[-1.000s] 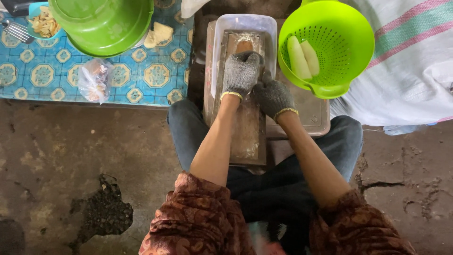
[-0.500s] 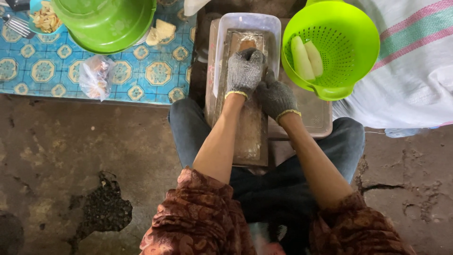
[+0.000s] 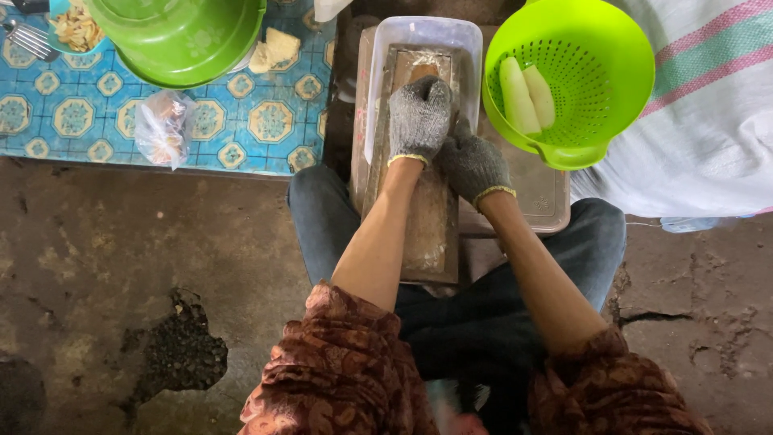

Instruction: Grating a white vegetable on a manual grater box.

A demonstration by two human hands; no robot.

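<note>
Right now my gloved left hand [image 3: 419, 117] is pressed closed over a brownish piece [image 3: 424, 71] atop the wooden grater board [image 3: 424, 234], right hand [image 3: 471, 161] bracing alongside; next stroke probably needs steady downward pressure.

Rough wooden grater board [image 3: 427, 217]; glossy plastic colander [image 3: 592, 80]; knitted cloth gloves [image 3: 419, 117]

hands [image 3: 443, 137]: grey knit gloves, yellow cuffs | brown patterned sleeves | blue jeans

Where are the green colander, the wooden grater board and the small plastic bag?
green colander [image 3: 612, 48], head view, inner wall.
wooden grater board [image 3: 427, 217], head view, middle face.
small plastic bag [image 3: 161, 127], head view, centre.
</note>
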